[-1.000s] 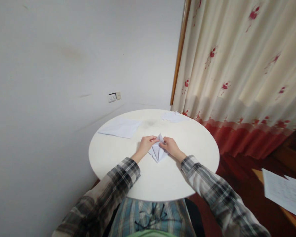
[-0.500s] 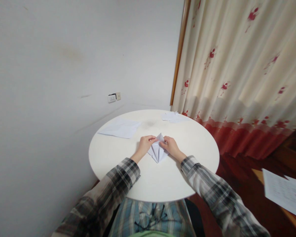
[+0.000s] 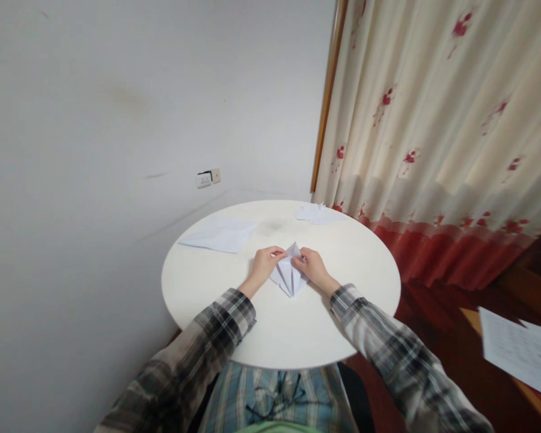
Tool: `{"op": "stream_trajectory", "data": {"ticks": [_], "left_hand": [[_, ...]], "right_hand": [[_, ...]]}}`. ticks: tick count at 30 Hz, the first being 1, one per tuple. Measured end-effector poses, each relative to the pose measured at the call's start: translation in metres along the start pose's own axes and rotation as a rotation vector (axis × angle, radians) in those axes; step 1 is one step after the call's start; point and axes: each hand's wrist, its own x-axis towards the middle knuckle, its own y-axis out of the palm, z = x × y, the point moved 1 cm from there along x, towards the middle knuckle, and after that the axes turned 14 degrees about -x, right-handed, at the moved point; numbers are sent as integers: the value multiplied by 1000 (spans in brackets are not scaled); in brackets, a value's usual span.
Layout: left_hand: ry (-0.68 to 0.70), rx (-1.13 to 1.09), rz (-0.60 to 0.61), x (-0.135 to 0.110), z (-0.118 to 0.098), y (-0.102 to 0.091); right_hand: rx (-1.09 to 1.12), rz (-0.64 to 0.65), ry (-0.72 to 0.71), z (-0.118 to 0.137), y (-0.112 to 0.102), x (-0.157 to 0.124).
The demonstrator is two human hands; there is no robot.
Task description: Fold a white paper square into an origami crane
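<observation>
A small white folded paper piece (image 3: 289, 273), kite-shaped with its point toward me, lies on the round white table (image 3: 234, 313). My left hand (image 3: 265, 264) pinches its upper left edge with curled fingers. My right hand (image 3: 312, 266) pinches the upper right edge in the same way. Both hands rest on the tabletop, close together, with plaid sleeves behind them.
A flat white sheet of paper (image 3: 220, 234) lies at the table's far left. Crumpled or folded white papers (image 3: 316, 213) sit at the far edge near the flowered curtain (image 3: 433, 132). Printed sheets (image 3: 518, 352) lie on a wooden surface at the lower right. A wall socket (image 3: 207, 178) is behind.
Hardly anything has moved: both hands stay on the folded paper, with only slight finger shifts at its top corner.
</observation>
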Motion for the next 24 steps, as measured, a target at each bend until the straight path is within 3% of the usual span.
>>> {"op": "stream_trajectory", "data": {"ticks": [24], "left_hand": [[-26, 79, 28, 2, 12, -3]], "right_hand": [[-11, -12, 12, 0, -1, 0]]}}
